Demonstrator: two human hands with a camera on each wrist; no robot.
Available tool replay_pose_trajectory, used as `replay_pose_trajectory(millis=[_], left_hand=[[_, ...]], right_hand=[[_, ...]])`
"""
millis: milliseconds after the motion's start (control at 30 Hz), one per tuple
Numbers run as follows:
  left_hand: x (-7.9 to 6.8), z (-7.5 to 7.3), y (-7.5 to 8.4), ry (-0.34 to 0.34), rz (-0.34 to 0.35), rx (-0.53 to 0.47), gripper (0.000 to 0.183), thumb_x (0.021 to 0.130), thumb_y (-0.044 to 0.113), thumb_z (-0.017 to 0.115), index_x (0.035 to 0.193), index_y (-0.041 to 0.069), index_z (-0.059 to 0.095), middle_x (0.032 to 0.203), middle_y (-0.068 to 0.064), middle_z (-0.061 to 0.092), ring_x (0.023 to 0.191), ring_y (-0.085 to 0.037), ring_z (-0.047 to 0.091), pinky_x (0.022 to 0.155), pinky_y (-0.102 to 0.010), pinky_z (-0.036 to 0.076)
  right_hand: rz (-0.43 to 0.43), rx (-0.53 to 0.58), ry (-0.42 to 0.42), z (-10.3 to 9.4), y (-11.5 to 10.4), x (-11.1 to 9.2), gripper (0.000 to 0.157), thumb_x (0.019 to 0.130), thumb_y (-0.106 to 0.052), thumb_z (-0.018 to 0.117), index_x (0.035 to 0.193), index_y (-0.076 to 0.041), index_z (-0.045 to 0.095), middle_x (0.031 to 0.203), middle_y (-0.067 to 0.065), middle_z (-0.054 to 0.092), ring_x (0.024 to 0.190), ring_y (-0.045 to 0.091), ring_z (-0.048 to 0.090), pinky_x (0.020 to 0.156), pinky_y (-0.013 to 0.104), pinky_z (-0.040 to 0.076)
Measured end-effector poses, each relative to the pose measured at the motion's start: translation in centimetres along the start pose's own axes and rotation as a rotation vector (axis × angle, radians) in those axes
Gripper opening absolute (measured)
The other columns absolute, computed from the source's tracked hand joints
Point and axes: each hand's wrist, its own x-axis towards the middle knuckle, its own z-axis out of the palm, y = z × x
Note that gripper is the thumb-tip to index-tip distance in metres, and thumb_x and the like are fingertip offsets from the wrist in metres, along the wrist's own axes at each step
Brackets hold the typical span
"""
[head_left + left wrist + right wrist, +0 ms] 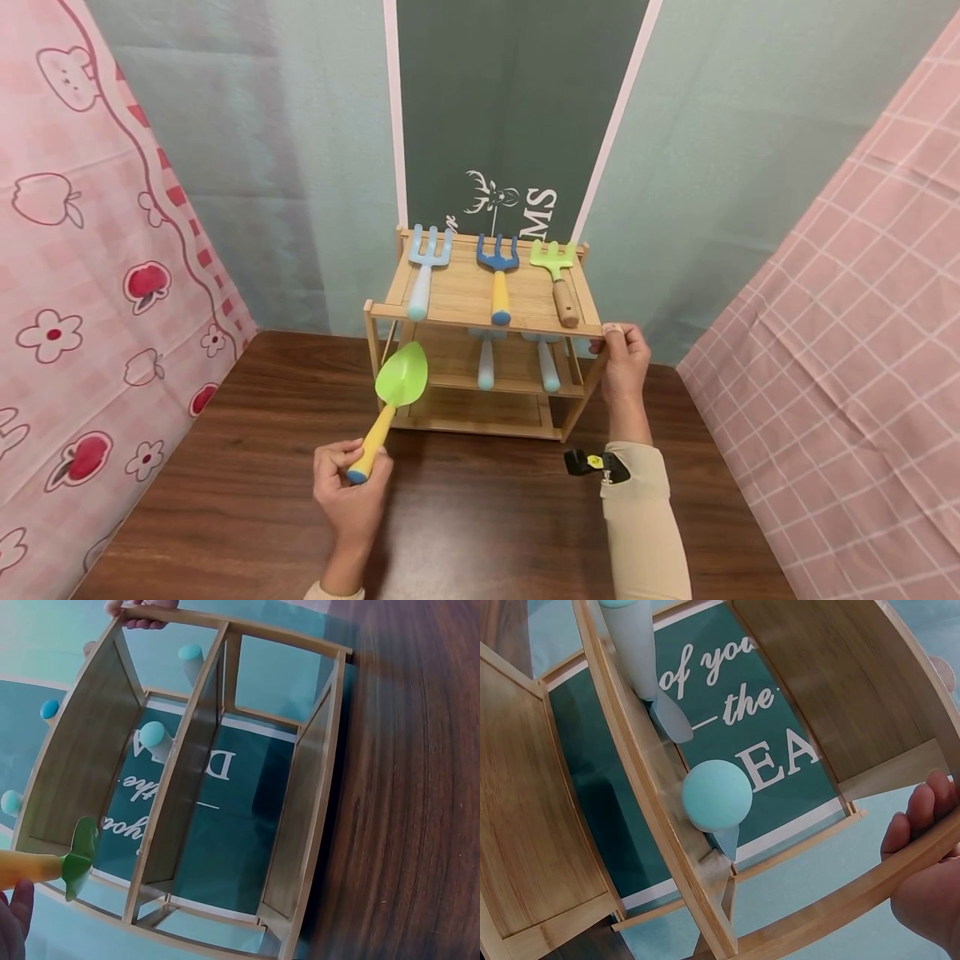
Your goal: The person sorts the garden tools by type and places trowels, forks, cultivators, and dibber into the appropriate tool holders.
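Note:
My left hand [351, 492] grips the yellow handle of a small trowel [402, 377] with a green blade. The blade points up and away, overlapping the left front of a three-tier wooden shelf [465, 312] in the head view. My right hand [624, 360] holds the shelf's front right post near the top, fingers curled round the wood in the right wrist view. Across the top tier lie a light blue hand fork [422, 283], a dark blue fork with a yellow handle [500, 292] and a green fork with a wooden handle [564, 300].
Two pale blue-handled tools, one on the left [486, 367] and one on the right [550, 367], lie on the middle tier, handles forward. The shelf stands on a dark wooden table [465, 517] against a green and teal backdrop [517, 100]. Pink patterned cloths hang at both sides.

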Motion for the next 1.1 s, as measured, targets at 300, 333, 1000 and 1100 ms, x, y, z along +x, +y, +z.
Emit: replay_pose_trajectory(millis=[300,333,1000,1100], left_hand=[[0.2,1.4,-1.1,-0.017,-0.033,-0.025,0.021,0.056,-0.027,0.060,0.067,-0.015,0.047,0.078,-0.027,0.047,0.077,-0.023,0.053,0.063,-0.016,0.046],[0.2,1.6,-1.2,-0.016,-0.037,-0.027,0.022,0.055,-0.027,0.060,0.067,-0.015,0.047,0.077,-0.027,0.047,0.077,-0.024,0.053,0.063,-0.017,0.046],[0.9,5.3,-4.1,-0.029,0.000,0.047,0.021,0.056,-0.024,0.063,0.067,-0.012,0.050,0.077,-0.028,0.051,0.077,-0.026,0.053,0.067,-0.021,0.045],[1.1,5.8,-4.6,-0.024,0.002,0.049,0.021,0.057,-0.024,0.064,0.068,-0.011,0.050,0.078,-0.027,0.050,0.077,-0.028,0.054,0.067,-0.022,0.045]], right_hand=[[0.017,-0.003,0.017,-0.1,0.0,-0.1,0.018,0.088,0.004,0.051,0.072,-0.005,0.053,0.066,0.006,0.056,0.054,0.014,0.056,0.053,0.024,0.047],[0.020,-0.006,0.018,-0.1,-0.1,-0.1,0.018,0.088,0.004,0.051,0.072,-0.005,0.052,0.066,0.006,0.056,0.054,0.014,0.056,0.053,0.025,0.047],[0.029,-0.037,0.039,0.1,-0.3,0.0,0.018,0.089,0.002,0.053,0.073,-0.006,0.054,0.063,0.005,0.056,0.055,0.013,0.056,0.054,0.025,0.048],[0.029,-0.033,0.036,0.1,-0.3,0.0,0.018,0.089,0.003,0.052,0.073,-0.006,0.054,0.063,0.006,0.056,0.054,0.014,0.055,0.054,0.025,0.048]])
